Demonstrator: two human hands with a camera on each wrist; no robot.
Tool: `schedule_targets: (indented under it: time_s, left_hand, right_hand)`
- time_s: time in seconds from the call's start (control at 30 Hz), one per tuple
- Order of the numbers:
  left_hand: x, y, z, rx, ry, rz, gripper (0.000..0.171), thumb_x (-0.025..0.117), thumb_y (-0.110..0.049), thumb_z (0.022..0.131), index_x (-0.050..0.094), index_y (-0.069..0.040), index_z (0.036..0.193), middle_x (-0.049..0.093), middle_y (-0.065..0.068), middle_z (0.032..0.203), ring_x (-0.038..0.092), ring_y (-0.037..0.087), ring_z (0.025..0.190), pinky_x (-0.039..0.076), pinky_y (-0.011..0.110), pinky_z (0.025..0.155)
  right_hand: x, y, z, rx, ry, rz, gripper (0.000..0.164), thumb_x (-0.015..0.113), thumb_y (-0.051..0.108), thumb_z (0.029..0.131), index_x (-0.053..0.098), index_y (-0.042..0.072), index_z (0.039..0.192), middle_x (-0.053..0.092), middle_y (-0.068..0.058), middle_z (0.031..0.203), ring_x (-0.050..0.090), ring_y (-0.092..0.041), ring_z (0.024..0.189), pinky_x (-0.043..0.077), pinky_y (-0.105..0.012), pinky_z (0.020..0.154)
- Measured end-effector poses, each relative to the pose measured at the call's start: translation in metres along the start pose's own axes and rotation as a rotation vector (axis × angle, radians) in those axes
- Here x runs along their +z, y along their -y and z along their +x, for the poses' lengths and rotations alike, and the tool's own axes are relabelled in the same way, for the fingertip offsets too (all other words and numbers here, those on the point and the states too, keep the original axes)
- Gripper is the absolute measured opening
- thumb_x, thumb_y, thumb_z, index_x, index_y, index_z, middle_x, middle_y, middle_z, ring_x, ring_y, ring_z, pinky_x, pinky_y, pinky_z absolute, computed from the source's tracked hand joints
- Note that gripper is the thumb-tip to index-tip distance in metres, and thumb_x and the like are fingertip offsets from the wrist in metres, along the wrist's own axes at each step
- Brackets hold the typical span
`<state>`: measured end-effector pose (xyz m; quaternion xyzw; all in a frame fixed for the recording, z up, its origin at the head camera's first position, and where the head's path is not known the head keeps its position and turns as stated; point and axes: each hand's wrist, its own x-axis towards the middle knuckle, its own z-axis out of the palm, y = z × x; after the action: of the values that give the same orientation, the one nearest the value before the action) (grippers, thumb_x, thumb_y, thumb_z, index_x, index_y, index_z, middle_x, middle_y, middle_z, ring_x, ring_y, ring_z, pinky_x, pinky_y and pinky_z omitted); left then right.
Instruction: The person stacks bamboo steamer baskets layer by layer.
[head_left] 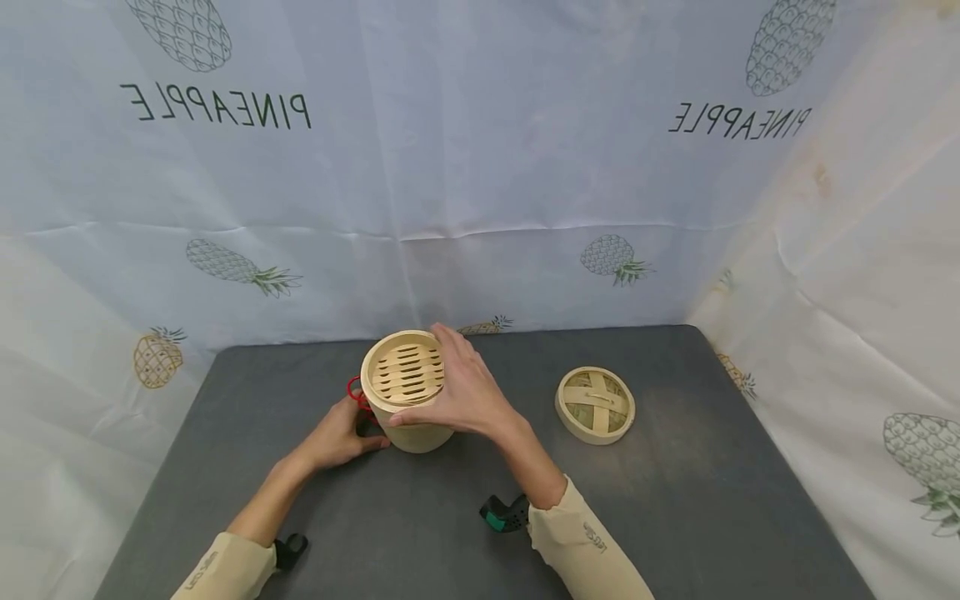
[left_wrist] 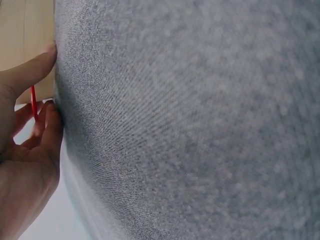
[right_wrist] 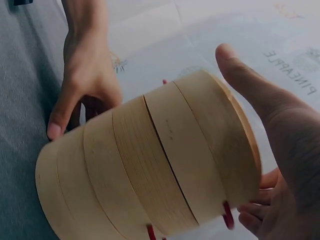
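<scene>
A stacked bamboo steamer [head_left: 412, 433] stands on the dark table, its slatted top tier [head_left: 408, 372] uncovered. My right hand [head_left: 468, 387] spans that upper tier, thumb across the near side and fingers at the far right rim. Down at the base, my left hand [head_left: 337, 435] holds the left side. In the left wrist view, the left thumb [left_wrist: 37, 70] lies against the bamboo wall close to the tabletop. Red cords [right_wrist: 228, 215] hang on the stack's side. The right wrist view shows several bands in its wall; part of the right fingers is hidden behind it.
A round bamboo steamer lid [head_left: 596, 406] with a crossed strap lies on the grey table [head_left: 675, 500], right of the stack. A pineapple-printed curtain [head_left: 480, 167] hangs behind the table's far edge. Black wrist devices [head_left: 504, 513] sit at both sleeves.
</scene>
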<state>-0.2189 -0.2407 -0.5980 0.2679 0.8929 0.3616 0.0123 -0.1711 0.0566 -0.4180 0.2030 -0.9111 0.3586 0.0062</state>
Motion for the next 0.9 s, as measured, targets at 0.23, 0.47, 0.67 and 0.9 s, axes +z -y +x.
schedule_targets:
  time_s: [0.23,0.47,0.67,0.9]
  left_hand:
    - [-0.004,-0.012,-0.002,0.087,-0.031,-0.045,0.074,0.1,-0.033,0.079,0.062,-0.015,0.14,0.073,0.003,0.129,0.076,0.013,0.106,0.063,0.033,0.091]
    - [-0.015,-0.041,-0.002,0.147,-0.08,-0.11,0.07,0.101,-0.028,0.076,0.065,-0.012,0.134,0.075,0.008,0.119,0.076,0.012,0.097,0.06,0.027,0.083]
    - [-0.026,-0.068,-0.002,0.049,-0.026,-0.071,0.068,0.099,-0.019,0.078,0.063,-0.008,0.135,0.076,0.01,0.122,0.078,0.017,0.1,0.062,0.033,0.088]
    - [-0.029,-0.077,-0.003,-0.039,0.014,-0.035,0.066,0.098,-0.013,0.079,0.064,-0.006,0.134,0.076,0.01,0.125,0.079,0.023,0.105,0.063,0.038,0.093]
  right_hand:
    - [-0.014,-0.01,-0.014,0.008,-0.004,-0.018,0.142,0.1,0.061,0.067,0.018,0.017,0.174,0.028,-0.013,0.179,0.03,-0.039,0.166,0.032,-0.067,0.13]
    - [-0.026,-0.023,-0.026,0.04,-0.047,-0.015,0.139,0.1,0.059,0.068,0.021,0.016,0.174,0.028,-0.013,0.179,0.029,-0.04,0.167,0.03,-0.068,0.13]
    - [-0.035,-0.036,-0.035,0.092,-0.063,0.029,0.137,0.1,0.056,0.071,0.018,0.02,0.175,0.025,-0.012,0.181,0.024,-0.039,0.169,0.027,-0.071,0.131]
    - [-0.051,-0.062,-0.053,0.111,-0.098,0.027,0.128,0.096,0.052,0.078,0.019,0.018,0.174,0.026,-0.015,0.179,0.028,-0.043,0.166,0.034,-0.073,0.125]
